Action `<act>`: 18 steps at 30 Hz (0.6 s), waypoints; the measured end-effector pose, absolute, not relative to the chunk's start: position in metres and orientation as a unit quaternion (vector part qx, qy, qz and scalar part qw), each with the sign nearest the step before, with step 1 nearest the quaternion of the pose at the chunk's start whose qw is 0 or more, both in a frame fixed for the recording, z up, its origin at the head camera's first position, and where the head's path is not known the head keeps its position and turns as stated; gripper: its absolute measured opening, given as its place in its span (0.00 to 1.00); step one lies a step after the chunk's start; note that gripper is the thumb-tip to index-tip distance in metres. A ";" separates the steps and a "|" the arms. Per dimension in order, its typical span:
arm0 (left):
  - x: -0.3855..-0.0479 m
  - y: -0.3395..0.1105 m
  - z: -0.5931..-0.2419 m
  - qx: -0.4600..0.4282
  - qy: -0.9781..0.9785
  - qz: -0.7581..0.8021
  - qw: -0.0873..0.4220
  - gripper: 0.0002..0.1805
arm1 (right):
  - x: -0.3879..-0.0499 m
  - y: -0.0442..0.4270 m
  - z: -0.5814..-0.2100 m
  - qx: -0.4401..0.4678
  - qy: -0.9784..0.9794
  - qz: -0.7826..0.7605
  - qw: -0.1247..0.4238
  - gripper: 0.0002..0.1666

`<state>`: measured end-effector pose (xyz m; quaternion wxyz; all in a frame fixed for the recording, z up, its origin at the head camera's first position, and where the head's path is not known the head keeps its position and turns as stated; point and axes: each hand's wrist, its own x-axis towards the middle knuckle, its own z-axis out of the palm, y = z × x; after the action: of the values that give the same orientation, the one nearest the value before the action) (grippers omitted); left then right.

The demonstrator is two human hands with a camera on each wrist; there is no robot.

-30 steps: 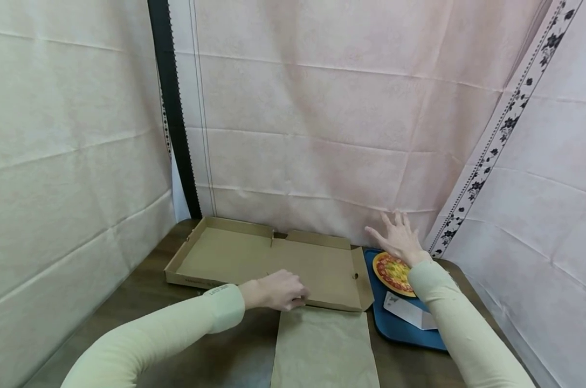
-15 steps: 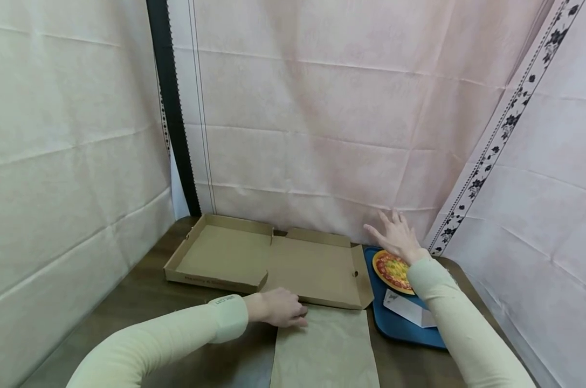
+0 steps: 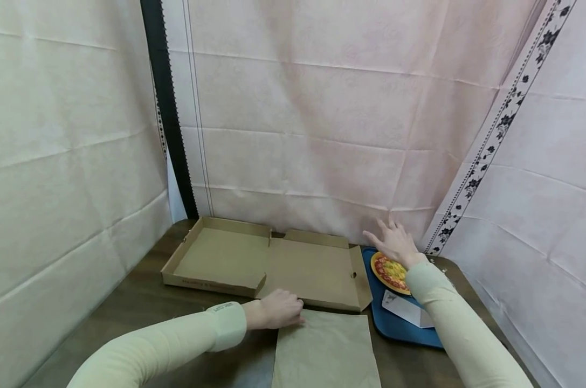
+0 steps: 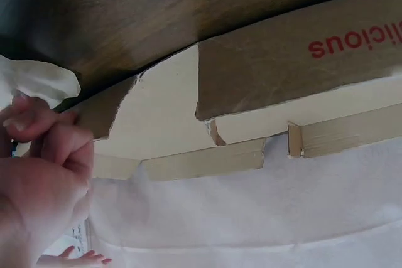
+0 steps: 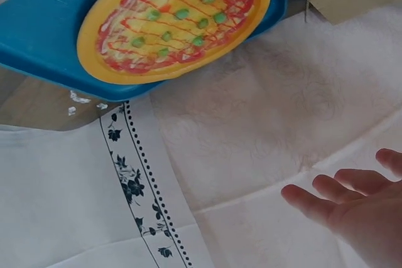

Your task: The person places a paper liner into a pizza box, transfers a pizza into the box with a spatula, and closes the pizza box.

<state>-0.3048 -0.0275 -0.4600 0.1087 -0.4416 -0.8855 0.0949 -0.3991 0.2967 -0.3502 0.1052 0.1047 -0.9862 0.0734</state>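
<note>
A brown cardboard pizza box (image 3: 220,253) lies unfolded on the table, its lid (image 3: 312,269) laid flat to the right. My left hand (image 3: 275,310) is at the lid's front edge, above the top corner of a flat brown paper sheet or bag (image 3: 328,350). Its fingers are loosely bent in the left wrist view, with nothing seen held; whether they touch the paper is unclear. My right hand (image 3: 394,242) hovers with fingers spread near the back cloth, beyond a pizza (image 5: 176,23) that rests on a blue tray (image 3: 404,334). The right sleeve covers part of the tray.
On the tray, in front of the pizza, is a white folded card or carton (image 3: 406,310). Pale cloth (image 3: 297,134) hangs behind and at both sides of the dark wooden table (image 3: 200,345). Small white bits (image 5: 78,98) lie near the tray's far corner.
My left hand has come down from the lid's front edge toward the paper and lifted slightly since. The right hand has stayed nearly in place, fingers still spread.
</note>
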 end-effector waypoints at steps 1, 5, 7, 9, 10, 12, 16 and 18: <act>-0.304 -0.027 -0.461 -0.433 -0.891 0.093 0.101 0.20 | -0.398 0.297 -0.352 0.108 -0.986 0.068 0.109 0.46; -0.304 -0.025 -0.464 -0.409 -0.908 0.076 0.057 0.19 | -0.395 0.300 -0.361 0.120 -0.984 0.046 0.126 0.34; -0.304 -0.024 -0.465 -0.405 -0.910 0.072 0.049 0.18 | -0.394 0.299 -0.366 0.120 -0.984 0.044 0.125 0.26; -0.304 -0.024 -0.465 -0.403 -0.911 0.073 0.044 0.18 | -0.395 0.297 -0.373 0.110 -0.987 0.051 0.104 0.19; -0.304 -0.024 -0.464 -0.402 -0.912 0.073 0.043 0.18 | -0.395 0.295 -0.376 0.103 -0.989 0.058 0.087 0.19; -0.304 -0.024 -0.464 -0.401 -0.913 0.071 0.039 0.17 | -0.395 0.290 -0.385 0.091 -0.992 0.063 0.055 0.22; -0.305 -0.022 -0.462 -0.394 -0.918 0.050 0.018 0.17 | -0.392 0.280 -0.404 0.064 -0.996 0.057 -0.011 0.26; -0.306 -0.021 -0.461 -0.390 -0.920 0.044 0.007 0.17 | -0.391 0.276 -0.413 0.056 -0.996 0.055 -0.030 0.25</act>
<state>-0.3061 -0.0208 -0.4614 0.0071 -0.3896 -0.9199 0.0437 -0.3908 0.2756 -0.4125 -0.0304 0.0559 -0.9965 0.0551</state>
